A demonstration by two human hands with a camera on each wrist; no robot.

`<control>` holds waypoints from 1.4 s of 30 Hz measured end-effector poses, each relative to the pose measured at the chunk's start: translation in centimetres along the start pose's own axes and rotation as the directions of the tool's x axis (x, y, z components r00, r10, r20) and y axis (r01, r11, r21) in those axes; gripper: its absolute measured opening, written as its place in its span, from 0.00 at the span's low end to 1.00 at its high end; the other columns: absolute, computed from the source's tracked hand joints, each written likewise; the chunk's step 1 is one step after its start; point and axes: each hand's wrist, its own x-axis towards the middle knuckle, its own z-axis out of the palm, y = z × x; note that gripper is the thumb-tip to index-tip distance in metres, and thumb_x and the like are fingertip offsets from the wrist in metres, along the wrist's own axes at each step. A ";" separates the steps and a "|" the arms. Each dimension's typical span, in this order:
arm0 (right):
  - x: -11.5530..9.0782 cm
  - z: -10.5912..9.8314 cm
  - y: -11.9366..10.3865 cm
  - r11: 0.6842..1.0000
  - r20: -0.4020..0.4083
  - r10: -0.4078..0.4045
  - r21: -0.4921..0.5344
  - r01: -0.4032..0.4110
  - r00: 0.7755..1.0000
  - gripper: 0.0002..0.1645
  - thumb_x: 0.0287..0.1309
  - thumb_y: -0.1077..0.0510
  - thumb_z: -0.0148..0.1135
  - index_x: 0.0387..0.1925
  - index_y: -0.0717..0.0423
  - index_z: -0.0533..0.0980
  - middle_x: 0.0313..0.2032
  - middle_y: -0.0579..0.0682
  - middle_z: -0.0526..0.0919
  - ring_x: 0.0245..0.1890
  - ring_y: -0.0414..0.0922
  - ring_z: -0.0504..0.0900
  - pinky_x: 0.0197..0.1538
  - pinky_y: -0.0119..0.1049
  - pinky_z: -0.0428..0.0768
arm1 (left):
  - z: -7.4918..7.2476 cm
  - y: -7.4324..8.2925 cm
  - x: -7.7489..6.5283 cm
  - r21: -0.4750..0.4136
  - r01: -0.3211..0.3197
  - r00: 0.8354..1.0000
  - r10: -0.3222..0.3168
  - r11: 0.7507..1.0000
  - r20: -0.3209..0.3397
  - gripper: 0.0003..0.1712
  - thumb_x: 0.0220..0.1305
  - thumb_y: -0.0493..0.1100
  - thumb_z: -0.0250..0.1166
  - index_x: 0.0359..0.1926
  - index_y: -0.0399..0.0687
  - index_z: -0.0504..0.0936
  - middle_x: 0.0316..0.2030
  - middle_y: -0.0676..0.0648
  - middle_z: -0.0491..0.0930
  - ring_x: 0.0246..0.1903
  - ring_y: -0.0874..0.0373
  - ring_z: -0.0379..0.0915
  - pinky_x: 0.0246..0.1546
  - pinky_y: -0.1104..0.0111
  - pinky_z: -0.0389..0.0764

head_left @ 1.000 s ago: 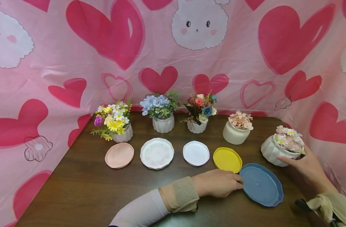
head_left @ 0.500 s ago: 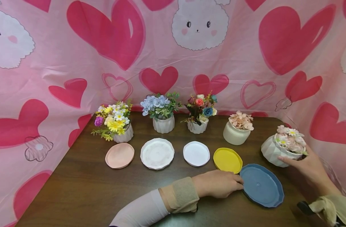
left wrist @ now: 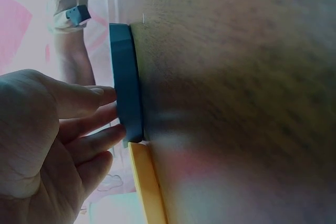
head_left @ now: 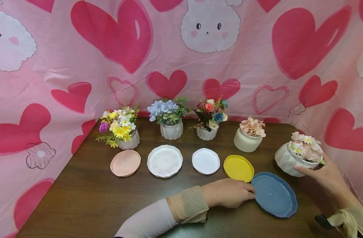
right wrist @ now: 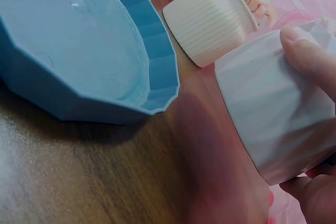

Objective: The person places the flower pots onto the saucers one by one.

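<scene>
My right hand (head_left: pixel 333 177) grips a white faceted flowerpot (head_left: pixel 290 160) at the right, thumb on its near side and fingers around the far side. The pot holds pale pink and white artificial flowers (head_left: pixel 307 147) and leans over to the right. In the right wrist view, the faceted pot (right wrist: pixel 278 98) is beside a blue scalloped saucer (right wrist: pixel 157 61). My left hand (head_left: pixel 230 192) is at the left edge of this blue saucer (head_left: pixel 273 195). In the left wrist view, the fingertips meet the outer wall of the saucer (left wrist: pixel 126 82), thumb close to the index finger.
A yellow saucer (head_left: pixel 238 168) sits against the blue one. White (head_left: pixel 206 161), marbled (head_left: pixel 165 161) and pink (head_left: pixel 125 163) saucers continue leftward. Behind them stand several potted flowers, including a ribbed cream pot (head_left: pixel 247 140). A pink heart-patterned curtain (head_left: pixel 169 39) surrounds the brown table (head_left: pixel 110 205).
The right hand and the faceted pot have shifted slightly right and toward the near edge. Left hand and saucers look unchanged.
</scene>
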 end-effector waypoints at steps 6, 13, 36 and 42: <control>-0.3 0.0 -0.1 1.000 -0.011 -0.010 -0.022 0.010 1.000 0.57 0.51 0.53 0.76 0.76 0.42 0.53 0.44 0.18 0.64 0.41 0.21 0.63 0.36 0.14 0.65 | 0.1 0.0 0.0 0.004 -0.004 1.000 0.004 1.000 0.000 0.21 0.77 0.44 0.48 0.65 0.65 0.74 0.65 0.63 0.69 0.63 0.73 0.67 0.65 0.81 0.64; -0.7 0.1 -0.3 0.999 -0.033 -0.047 0.015 0.047 0.998 0.56 0.50 0.56 0.76 0.75 0.39 0.55 0.47 0.18 0.66 0.43 0.20 0.65 0.39 0.11 0.63 | 0.1 0.0 0.0 -0.004 -0.003 1.000 0.003 1.000 0.008 0.21 0.78 0.45 0.47 0.67 0.64 0.73 0.66 0.63 0.68 0.64 0.72 0.65 0.66 0.82 0.63; -2.0 -0.2 -1.2 0.994 -0.034 -0.045 -0.100 0.041 0.998 0.59 0.47 0.51 0.78 0.76 0.42 0.54 0.48 0.17 0.63 0.43 0.20 0.61 0.37 0.13 0.60 | 0.3 -0.1 -0.2 0.000 -0.013 1.000 0.013 1.000 -0.026 0.20 0.78 0.47 0.47 0.64 0.63 0.75 0.65 0.62 0.70 0.62 0.72 0.68 0.63 0.83 0.66; -2.2 -0.3 -1.4 0.993 -0.027 -0.043 -0.109 0.040 0.999 0.59 0.48 0.50 0.78 0.76 0.42 0.54 0.48 0.16 0.62 0.43 0.19 0.60 0.38 0.12 0.58 | 0.3 -0.1 -0.3 -0.009 -0.020 0.999 0.020 1.000 -0.035 0.20 0.78 0.48 0.47 0.64 0.62 0.75 0.64 0.62 0.70 0.62 0.72 0.68 0.63 0.83 0.66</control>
